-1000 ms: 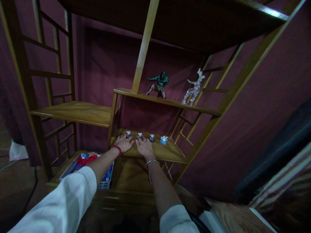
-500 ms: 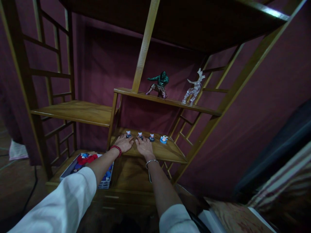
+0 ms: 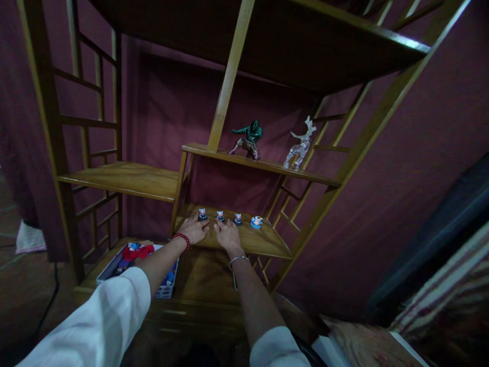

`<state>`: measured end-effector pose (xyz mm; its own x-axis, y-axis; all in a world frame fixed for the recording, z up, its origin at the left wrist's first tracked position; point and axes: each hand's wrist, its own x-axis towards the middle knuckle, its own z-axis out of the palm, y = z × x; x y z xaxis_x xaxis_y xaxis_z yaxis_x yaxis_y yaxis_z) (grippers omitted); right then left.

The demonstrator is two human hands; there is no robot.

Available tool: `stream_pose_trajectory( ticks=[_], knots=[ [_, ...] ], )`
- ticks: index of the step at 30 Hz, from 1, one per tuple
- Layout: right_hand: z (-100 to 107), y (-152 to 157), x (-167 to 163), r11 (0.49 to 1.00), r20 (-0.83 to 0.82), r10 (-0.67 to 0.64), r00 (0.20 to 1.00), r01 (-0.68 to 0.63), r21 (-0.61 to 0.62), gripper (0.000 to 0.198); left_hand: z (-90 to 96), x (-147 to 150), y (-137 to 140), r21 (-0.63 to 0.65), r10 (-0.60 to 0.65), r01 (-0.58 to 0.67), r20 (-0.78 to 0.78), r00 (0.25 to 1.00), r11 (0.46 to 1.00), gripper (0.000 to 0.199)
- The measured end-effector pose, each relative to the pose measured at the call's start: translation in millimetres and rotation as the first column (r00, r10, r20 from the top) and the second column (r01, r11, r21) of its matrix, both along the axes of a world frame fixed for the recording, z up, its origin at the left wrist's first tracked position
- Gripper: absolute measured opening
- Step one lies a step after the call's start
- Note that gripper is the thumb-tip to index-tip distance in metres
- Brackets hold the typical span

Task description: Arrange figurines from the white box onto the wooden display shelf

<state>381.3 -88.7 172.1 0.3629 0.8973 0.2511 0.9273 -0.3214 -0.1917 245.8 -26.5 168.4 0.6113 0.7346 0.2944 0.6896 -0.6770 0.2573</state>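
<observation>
Beside your left forearm sits a box (image 3: pixel 164 292) of colorful items. Palms down on the shelf (image 3: pixel 265 246), your left hand (image 3: pixel 194 229) meets the leftmost figure (image 3: pixel 202 214), your right hand (image 3: pixel 226 234) the second figure (image 3: pixel 220 215); fingers extend, but whether they pinch is unclear. The third figure (image 3: pixel 238 220) stands just beside your right fingers, so a sideways sweep could topple it into the blue figure (image 3: pixel 256 223). Above, a raised wrist could jolt the ledge (image 3: pixel 273 168), unsettling the statue (image 3: pixel 250 138) and deer (image 3: pixel 300 149).
</observation>
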Motion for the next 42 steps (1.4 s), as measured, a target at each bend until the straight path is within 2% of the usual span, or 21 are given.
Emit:
stream_pose_trajectory(
  ticks=[7,14,17,24,29,33,42],
  knots=[
    [-7.2,-23.8,-15.1,0.984,0.064,-0.015,0.998,0.003,0.179,0.041,-4.1,-17.5,-27.6,0.146,-0.005,-0.01,0.103,0.995,0.989,0.033],
    [-25.8,-45.3,-39.9,0.944,0.063,-0.052,0.997,0.028,0.329,0.044,-25.1,-39.7,-62.2,0.267,-0.083,0.023,0.216,0.973,0.963,0.041],
    [-30.0,-51.6,-51.6,0.93,0.032,-0.053,0.998,0.037,0.366,0.045,-33.9,-47.9,-71.2,0.3,-0.117,0.049,0.214,0.97,0.953,0.042],
    [-39.5,-64.1,-85.4,0.931,0.033,-0.085,0.996,0.067,0.36,0.046,-49.3,-59.4,-83.1,0.306,-0.14,0.079,0.183,0.973,0.949,0.06],
    [-53.5,-69.5,-111.6,0.944,0.048,-0.135,0.99,0.113,0.311,0.049,-51.9,-67.8,-91.5,0.314,-0.143,0.076,0.195,0.97,0.946,0.048],
    [-65.2,-69.9,-125.2,0.954,0.048,-0.125,0.991,0.107,0.28,0.051,-53.0,-79.7,-95.8,0.281,-0.17,0.123,0.15,0.974,0.952,0.047],
    [-81.3,-65.5,-134.1,0.92,0.055,-0.051,0.997,0.025,0.392,0.049,-51.9,-94.1,-94.5,0.206,-0.202,0.19,0.037,0.979,0.96,0.042]
  ],
)
